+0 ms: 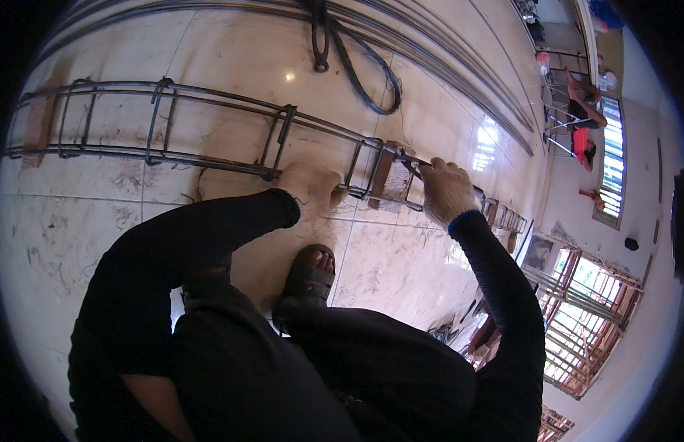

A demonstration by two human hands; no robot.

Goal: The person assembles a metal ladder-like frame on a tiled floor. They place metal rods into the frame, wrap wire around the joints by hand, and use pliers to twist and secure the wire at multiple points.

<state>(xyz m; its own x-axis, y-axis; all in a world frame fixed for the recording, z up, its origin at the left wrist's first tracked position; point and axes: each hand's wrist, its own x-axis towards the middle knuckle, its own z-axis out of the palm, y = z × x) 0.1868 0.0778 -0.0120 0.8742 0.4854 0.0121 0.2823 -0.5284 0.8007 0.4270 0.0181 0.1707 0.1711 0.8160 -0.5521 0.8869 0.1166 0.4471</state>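
A long, narrow rebar cage of dark bars and square stirrups runs across the tiled floor from the left to my hands. My left hand, in a pale work glove, is closed around the near lower bar. At the cage's right end my right hand, gloved too, is closed on a dark metal tool that looks like pincers; the palm hides most of it. Beneath that end sits a reddish brick, and another brick supports the far left part.
Long loose steel bars lie along the far side. A dark looped cable rests near them. My sandalled foot is just below the cage. Another person is at the upper right, near a louvred window.
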